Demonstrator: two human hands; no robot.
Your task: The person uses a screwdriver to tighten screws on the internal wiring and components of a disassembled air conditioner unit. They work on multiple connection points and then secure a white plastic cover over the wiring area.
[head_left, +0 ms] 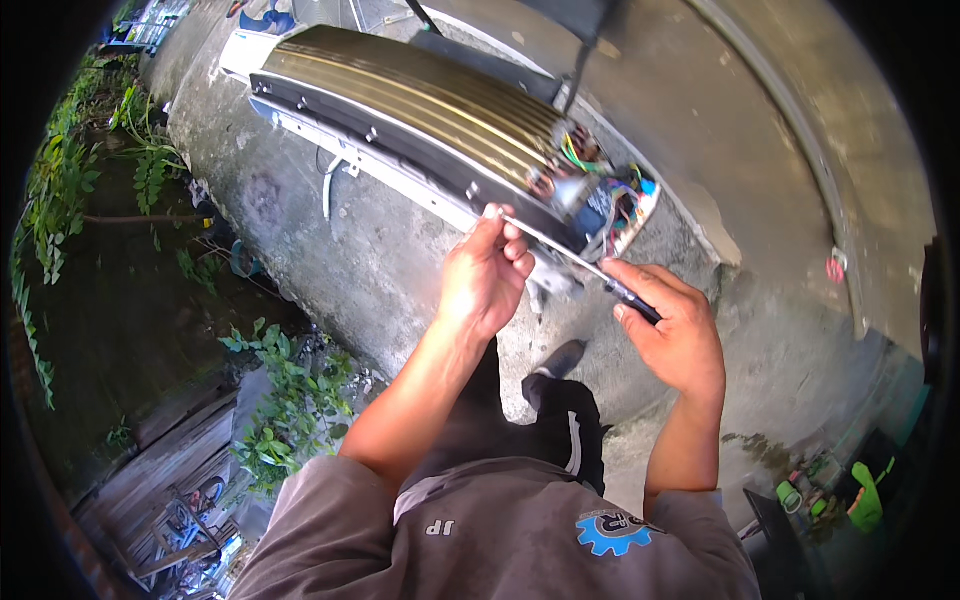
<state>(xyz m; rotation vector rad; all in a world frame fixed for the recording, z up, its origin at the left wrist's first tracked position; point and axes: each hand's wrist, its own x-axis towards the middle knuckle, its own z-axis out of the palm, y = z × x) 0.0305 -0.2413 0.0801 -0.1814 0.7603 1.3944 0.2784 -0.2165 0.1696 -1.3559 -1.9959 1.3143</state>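
Note:
A long thin screwdriver (562,249) with a dark handle slants across in front of me. Its handle lies in my right hand (675,325), the forefinger stretched along it and the thumb beneath. At the tip of the shaft, my left hand (485,275) pinches with thumb and fingertips; a small screw may be there, but I cannot make it out. Just beyond both hands lies an opened air conditioner indoor unit (420,105), its ribbed, brass-toned fins exposed. Coloured wires (580,148) and a dark blue part (592,214) show at its right end.
The unit rests on a concrete walkway (265,200) beside a wall (780,150). Dark, low ground with green plants (295,400) borders the walkway on the left. My shoe (562,358) stands below the hands. Green items (868,495) sit at lower right.

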